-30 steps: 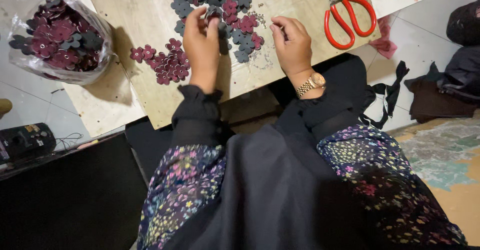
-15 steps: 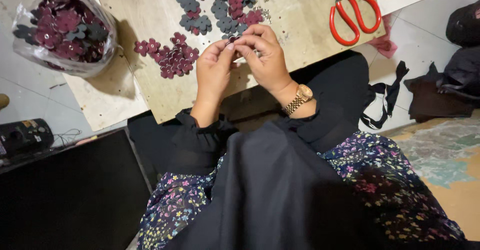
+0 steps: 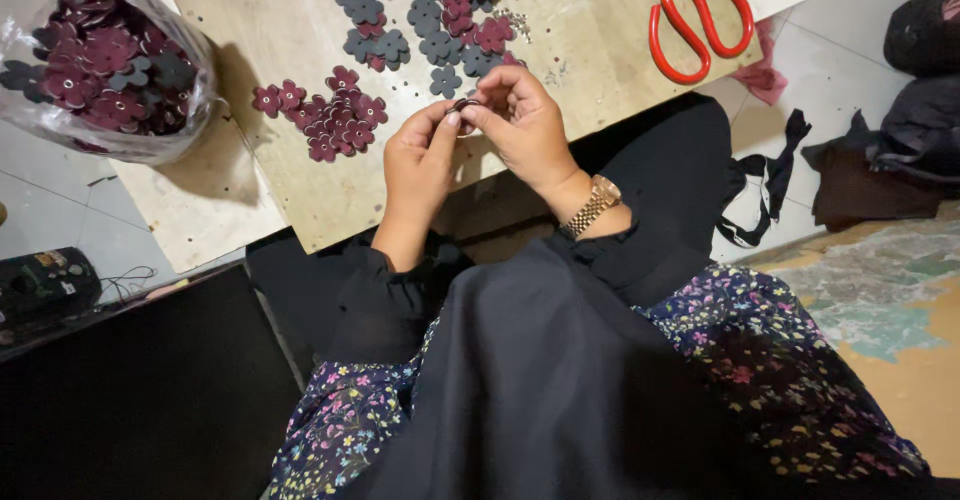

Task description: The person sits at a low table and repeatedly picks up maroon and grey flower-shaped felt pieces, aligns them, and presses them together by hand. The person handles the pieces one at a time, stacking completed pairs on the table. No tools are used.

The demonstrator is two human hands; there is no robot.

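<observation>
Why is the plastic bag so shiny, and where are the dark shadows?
In the head view, light glints white off the crinkled plastic bag of flower shapes; the bag casts a dark shadow on the wooden board to its right; the left hand and right hand look sharp, shading the board's near edge.

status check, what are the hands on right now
Left hand and right hand pinched together on one small flower piece. Flower pile just beyond. Nothing blocking the hands.
</observation>
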